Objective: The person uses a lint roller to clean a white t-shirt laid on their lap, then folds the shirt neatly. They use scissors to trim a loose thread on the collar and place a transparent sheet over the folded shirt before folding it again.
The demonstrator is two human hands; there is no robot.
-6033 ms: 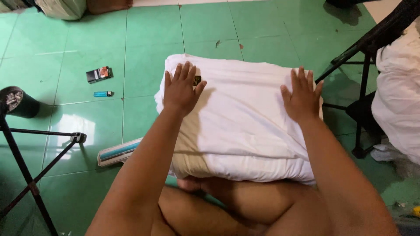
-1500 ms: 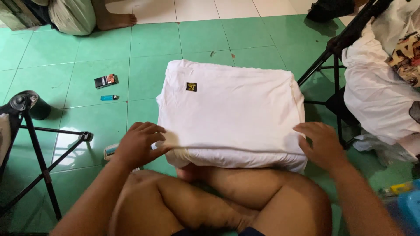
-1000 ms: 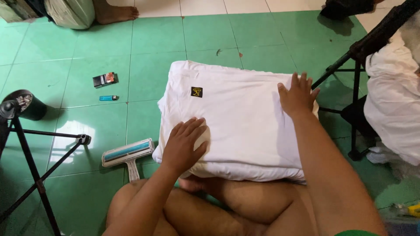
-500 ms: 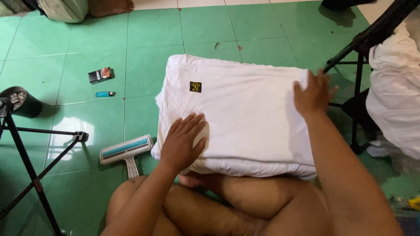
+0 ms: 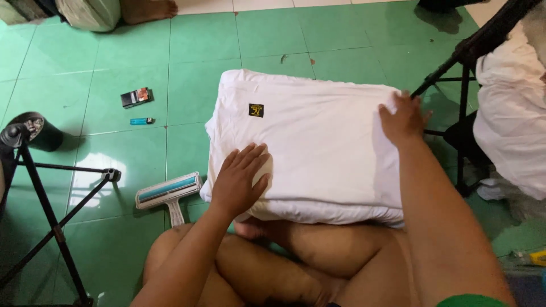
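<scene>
A folded white garment with a small black and yellow label lies on a thick pad on the green tiled floor, right in front of my crossed legs. My left hand rests flat on its near left corner, fingers spread. Flat on the far right edge of the garment lies my right hand, fingers together. Neither hand grips anything.
A lint brush with a teal strip lies left of the pad. A small dark box and a blue lighter lie farther left. Black tripod legs stand at left. A black stand and piled white cloth are at right.
My right hand slid from the far right corner outward along the right edge over the last second. My left hand stayed on the near left corner.
</scene>
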